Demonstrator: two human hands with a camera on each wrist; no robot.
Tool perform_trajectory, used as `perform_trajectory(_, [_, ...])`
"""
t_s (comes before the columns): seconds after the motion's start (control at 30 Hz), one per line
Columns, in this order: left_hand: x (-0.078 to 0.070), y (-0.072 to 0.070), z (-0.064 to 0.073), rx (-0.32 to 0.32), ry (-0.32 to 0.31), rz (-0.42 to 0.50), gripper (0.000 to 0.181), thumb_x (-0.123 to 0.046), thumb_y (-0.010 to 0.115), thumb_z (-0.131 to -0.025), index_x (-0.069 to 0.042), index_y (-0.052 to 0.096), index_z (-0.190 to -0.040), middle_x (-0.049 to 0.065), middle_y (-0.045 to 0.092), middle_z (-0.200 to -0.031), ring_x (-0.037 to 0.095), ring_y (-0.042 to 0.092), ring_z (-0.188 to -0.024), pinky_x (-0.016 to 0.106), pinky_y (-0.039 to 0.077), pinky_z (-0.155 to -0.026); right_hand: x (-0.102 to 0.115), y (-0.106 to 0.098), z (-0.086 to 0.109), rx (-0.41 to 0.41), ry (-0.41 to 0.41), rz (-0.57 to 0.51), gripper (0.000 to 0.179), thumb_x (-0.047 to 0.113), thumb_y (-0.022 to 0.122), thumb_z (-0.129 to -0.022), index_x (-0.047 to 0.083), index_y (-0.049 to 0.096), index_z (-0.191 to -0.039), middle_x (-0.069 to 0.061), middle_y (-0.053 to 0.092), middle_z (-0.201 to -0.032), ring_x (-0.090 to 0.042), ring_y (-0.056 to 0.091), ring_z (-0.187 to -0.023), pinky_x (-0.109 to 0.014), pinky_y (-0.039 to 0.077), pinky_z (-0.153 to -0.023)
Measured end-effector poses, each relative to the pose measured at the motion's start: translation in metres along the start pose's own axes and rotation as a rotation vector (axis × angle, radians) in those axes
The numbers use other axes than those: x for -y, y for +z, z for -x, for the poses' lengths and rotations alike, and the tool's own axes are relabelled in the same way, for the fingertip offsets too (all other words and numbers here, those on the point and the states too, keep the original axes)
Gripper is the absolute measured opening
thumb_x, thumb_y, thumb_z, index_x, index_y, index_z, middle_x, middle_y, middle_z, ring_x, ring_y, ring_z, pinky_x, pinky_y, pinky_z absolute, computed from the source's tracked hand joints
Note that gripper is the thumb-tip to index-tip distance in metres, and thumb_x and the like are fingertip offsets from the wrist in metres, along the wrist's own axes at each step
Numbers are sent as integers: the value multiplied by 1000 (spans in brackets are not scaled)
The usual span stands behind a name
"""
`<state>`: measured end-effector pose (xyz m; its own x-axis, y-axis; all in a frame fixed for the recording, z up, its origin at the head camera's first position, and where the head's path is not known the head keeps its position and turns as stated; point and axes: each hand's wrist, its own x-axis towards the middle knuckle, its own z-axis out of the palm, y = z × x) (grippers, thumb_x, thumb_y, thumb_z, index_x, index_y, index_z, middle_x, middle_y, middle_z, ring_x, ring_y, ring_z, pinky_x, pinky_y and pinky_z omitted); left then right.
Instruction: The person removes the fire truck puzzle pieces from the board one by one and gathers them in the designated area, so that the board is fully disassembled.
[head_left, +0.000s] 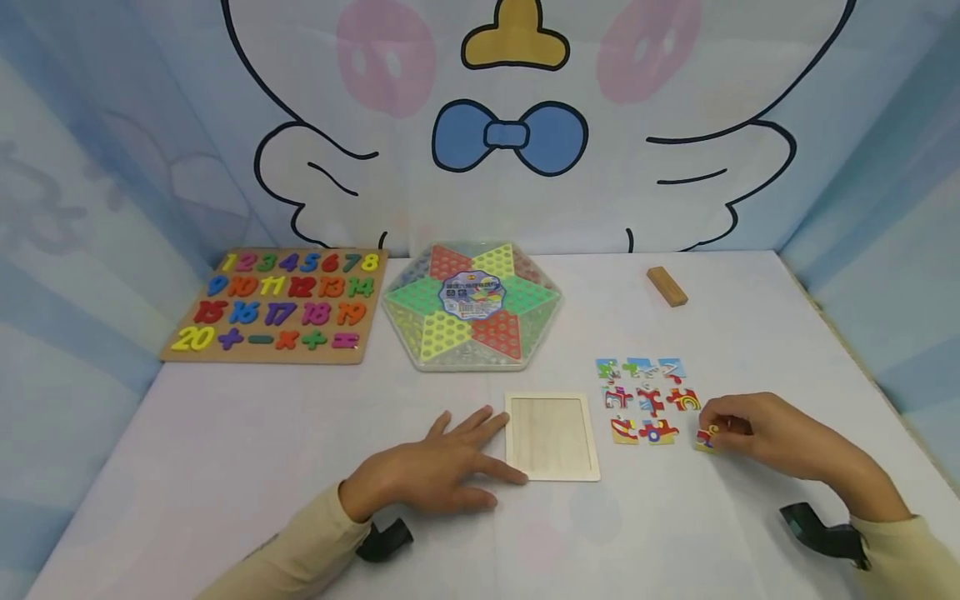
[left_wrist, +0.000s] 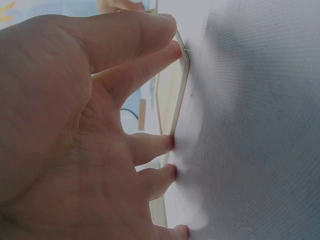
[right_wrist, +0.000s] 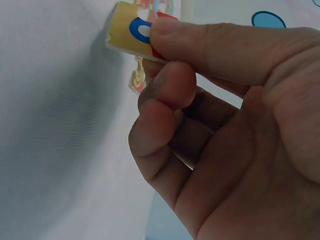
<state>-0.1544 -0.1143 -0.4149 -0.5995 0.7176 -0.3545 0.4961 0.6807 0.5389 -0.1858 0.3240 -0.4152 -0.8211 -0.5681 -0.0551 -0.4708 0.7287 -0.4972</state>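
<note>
My right hand (head_left: 780, 437) pinches a jigsaw piece (right_wrist: 131, 31) between thumb and fingers, at the lower right of the other pieces. The piece is yellow with a blue ring and some red; the thumb covers part of it. Spread flat, my left hand (head_left: 438, 471) has its fingertips at the left edge of a square wooden puzzle tray (head_left: 552, 437) with a raised rim. In the left wrist view the fingers (left_wrist: 150, 149) reach down to the cloth and the tray's edge. Several colourful jigsaw pieces (head_left: 651, 402) lie in rows between the tray and my right hand.
A wooden number board (head_left: 273, 352) stands at the back left. Beside it lies a hexagonal Chinese checkers box (head_left: 472, 358). A small wooden block (head_left: 667, 287) is at the back right. Printed cloth (head_left: 510, 200) hangs behind the white table (head_left: 262, 425).
</note>
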Motion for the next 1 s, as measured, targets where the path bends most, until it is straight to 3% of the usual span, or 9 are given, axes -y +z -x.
perform_trajectory(0.27, [1,1,-1,-6,9,-4,39,-33,66,-100,-41,64,-138,6,14,-171,27,2,-157,67,5,-118,4,5,-8,-49,87,46,22,1,79,-85,11,64,-98,10,51,-78,-1,45,-72,-24,41,-61])
perform_trajectory(0.6, [-1,-1,-1,-6,8,-15,39,-32,67,-100,-40,64,-138,8,15,-171,29,3,-157,69,6,-117,1,10,-11,-96,65,65,24,-1,78,-84,3,69,-106,10,58,-87,0,49,-75,-25,46,-63])
perform_trajectory(1.0, [0,0,0,-4,4,1,39,-31,68,-100,-40,65,-138,8,16,-170,29,4,-157,68,6,-118,3,17,-14,-71,114,72,25,-2,76,-86,-1,69,-110,6,58,-88,-4,47,-74,-26,44,-62])
